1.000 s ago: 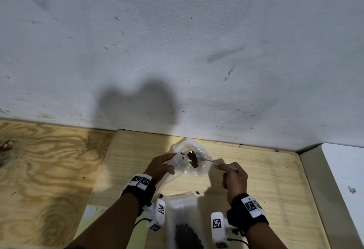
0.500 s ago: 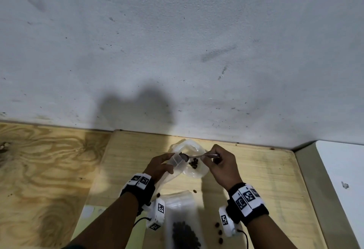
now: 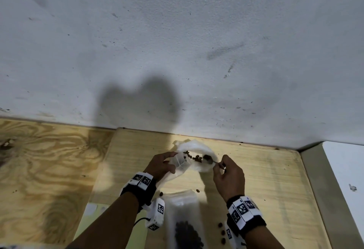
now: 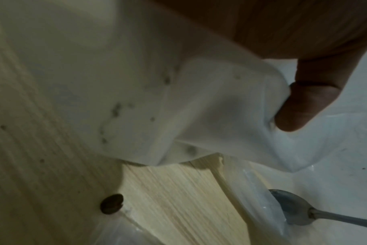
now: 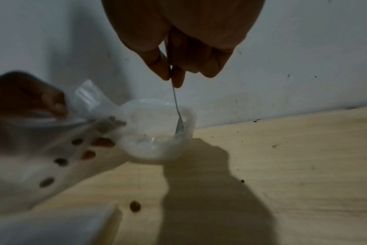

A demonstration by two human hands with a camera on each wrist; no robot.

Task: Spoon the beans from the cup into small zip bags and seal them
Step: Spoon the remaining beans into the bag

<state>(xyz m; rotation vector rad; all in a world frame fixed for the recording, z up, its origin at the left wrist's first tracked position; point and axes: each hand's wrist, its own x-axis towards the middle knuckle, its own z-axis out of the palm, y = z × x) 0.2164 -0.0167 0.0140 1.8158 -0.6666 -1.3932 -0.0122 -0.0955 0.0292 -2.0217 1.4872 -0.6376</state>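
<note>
My left hand pinches the mouth of a small clear zip bag and holds it against the left rim of the translucent cup. In the right wrist view a few brown beans show through the bag, which hangs down from that hand. My right hand pinches the thin handle of a metal spoon, whose bowl sits low at the right side of the cup. Several beans lie in a line across the cup between the spoon and the bag's mouth.
A second zip bag with a dark heap of beans lies flat on the wooden table between my wrists. Loose beans are scattered on the table near it. The white wall rises just behind the cup.
Half a second ago the spoon was at the bag's mouth with my right hand close in. The right hand has drawn back right, and the spoon is down in the cup.
</note>
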